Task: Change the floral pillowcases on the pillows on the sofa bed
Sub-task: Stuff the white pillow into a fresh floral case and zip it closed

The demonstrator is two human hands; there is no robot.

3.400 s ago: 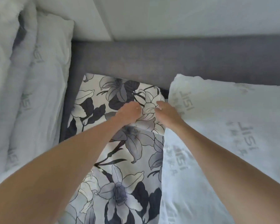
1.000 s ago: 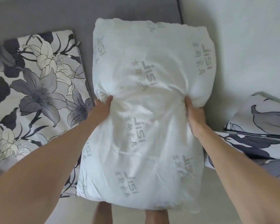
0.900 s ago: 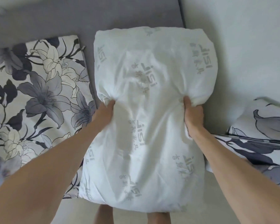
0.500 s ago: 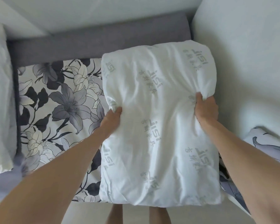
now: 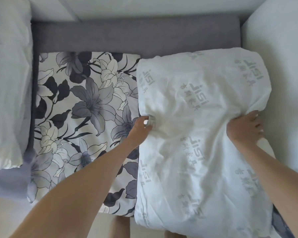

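Note:
A bare white pillow (image 5: 196, 103) with grey printed lettering lies lengthwise on the right half of the grey sofa bed (image 5: 136, 36). My left hand (image 5: 141, 128) grips its left edge at mid-length. My right hand (image 5: 244, 127) grips the fabric at its right edge, bunching it. A flat floral pillowcase (image 5: 83, 117), white with grey and black lilies, is spread on the sofa bed to the left of the pillow, its right edge tucked under the pillow's side.
Another bare white pillow (image 5: 7, 83) lies along the left edge. A white wall or cushion (image 5: 282, 74) rises on the right. A strip of floral fabric (image 5: 280, 224) peeks out at the lower right. My feet show below the pillow.
The pillow was carried over and lowered beside the floral pillowcase; it now lies lower and further right in view. Both hands kept their grips on its sides.

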